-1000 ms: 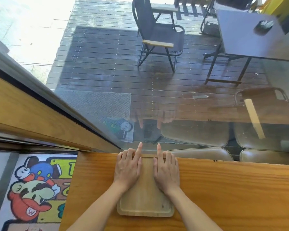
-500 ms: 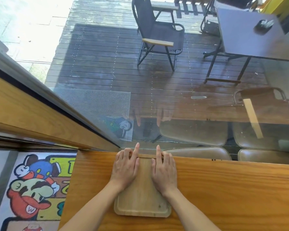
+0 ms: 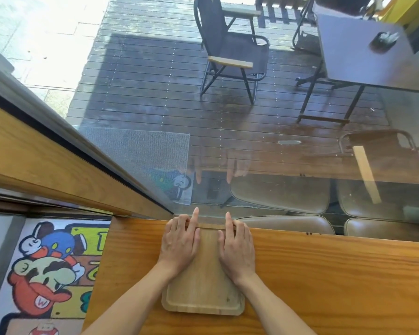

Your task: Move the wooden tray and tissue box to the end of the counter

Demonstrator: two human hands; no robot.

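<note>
Both hands are lying flat on the tray [image 3: 205, 291], which is sitting on the table [image 3: 324, 281] with its far edge against the window [image 3: 252, 153]. The left hand [image 3: 179, 243] and right hand [image 3: 236, 247] are pressing palms down, index fingers reaching the glass. A cartoon rug [image 3: 46, 274] is lying left of the table. Stools [image 3: 288, 224], possibly partly reflections, are showing behind the glass.

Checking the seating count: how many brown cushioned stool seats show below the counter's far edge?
4, possibly more past the frame: far left, far right, near left, near right. The two far ones may be reflections in the glass.
</note>
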